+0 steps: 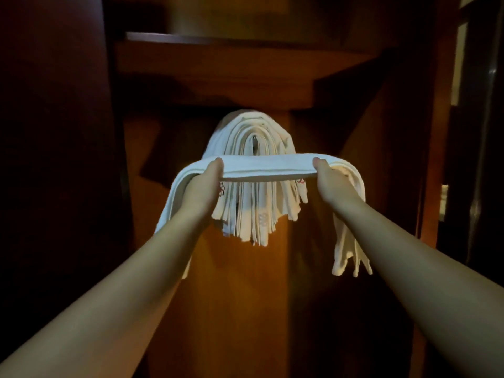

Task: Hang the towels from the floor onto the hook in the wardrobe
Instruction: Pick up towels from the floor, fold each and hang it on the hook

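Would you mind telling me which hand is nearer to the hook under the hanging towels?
Roughly equal. The left hand is below-left of the hook, the right hand below-right, both gripping the stretched towel.

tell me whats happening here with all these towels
A person is hanging towels inside a dark wooden wardrobe. Both hands hold one folded white towel stretched flat between them, the left hand gripping one end and the right hand the other, its ends drooping down on both sides. It is held in front of a thick stack of towels already draped over the hook, and it is not on the hook yet.
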Motion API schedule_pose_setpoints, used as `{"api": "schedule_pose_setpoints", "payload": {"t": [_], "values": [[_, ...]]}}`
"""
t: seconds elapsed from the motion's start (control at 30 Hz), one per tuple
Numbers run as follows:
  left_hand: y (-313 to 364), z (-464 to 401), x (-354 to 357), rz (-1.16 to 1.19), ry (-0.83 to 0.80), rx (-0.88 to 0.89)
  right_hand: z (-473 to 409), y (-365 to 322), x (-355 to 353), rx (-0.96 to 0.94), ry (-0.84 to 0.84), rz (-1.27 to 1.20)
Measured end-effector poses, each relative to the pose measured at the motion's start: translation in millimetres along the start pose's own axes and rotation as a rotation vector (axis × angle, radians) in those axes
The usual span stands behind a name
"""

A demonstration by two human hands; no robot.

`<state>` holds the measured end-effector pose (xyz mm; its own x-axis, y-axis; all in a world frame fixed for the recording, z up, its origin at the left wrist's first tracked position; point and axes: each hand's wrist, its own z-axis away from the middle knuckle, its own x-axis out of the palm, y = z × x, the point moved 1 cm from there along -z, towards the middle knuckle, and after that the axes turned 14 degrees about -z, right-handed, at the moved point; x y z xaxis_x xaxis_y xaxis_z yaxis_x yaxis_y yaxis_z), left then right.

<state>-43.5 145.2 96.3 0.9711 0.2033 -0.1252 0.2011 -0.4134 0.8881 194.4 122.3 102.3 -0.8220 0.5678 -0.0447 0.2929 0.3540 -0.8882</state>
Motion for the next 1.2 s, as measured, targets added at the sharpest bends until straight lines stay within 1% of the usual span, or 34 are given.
{"api": "schedule_pose_setpoints", "payload": {"t": [0.1, 0.17, 0.27, 0.4, 0.57, 0.63, 0.7, 0.8, 0.9, 1.07, 1.2], "values": [[15.5, -40.7, 2.3, -0.134, 0.017, 0.089, -46.1, -3.2, 10.9, -0.072, -0.027, 0.017], [27.4, -70.9, 8.1, -0.194, 0.048, 0.115, -75.0, -12.7, 17.6, -0.104, -0.054, 0.012], [42.5, -112.1, 16.3, -0.214, 0.080, 0.108, -120.6, -29.3, 28.8, -0.108, -0.077, 0.052], [55.3, -162.3, 22.9, -0.271, 0.098, 0.166, -178.4, -48.4, 49.8, -0.138, -0.139, 0.096], [60.3, -220.7, 31.8, -0.232, 0.162, 0.117, -238.9, -56.8, 78.8, -0.150, -0.150, 0.060], [65.5, -239.0, 35.5, -0.179, 0.107, 0.075, -259.0, -59.2, 88.1, -0.129, -0.163, 0.030], [70.9, -253.2, 40.0, -0.163, 0.064, 0.014, -273.3, -61.3, 94.9, -0.127, -0.178, 0.005], [69.2, -274.0, 46.5, -0.230, 0.122, 0.006, -286.4, -55.7, 104.8, -0.111, -0.248, -0.018], [60.8, -282.2, 57.9, -0.235, 0.049, -0.035, -297.1, -39.5, 107.3, -0.067, -0.305, -0.061], [58.5, -294.8, 71.0, -0.206, -0.019, -0.064, -306.8, -30.2, 106.1, -0.033, -0.271, -0.120], [52.7, -306.4, 58.0, -0.171, 0.042, -0.082, -299.2, -38.2, 120.6, -0.059, -0.278, -0.125]]}}
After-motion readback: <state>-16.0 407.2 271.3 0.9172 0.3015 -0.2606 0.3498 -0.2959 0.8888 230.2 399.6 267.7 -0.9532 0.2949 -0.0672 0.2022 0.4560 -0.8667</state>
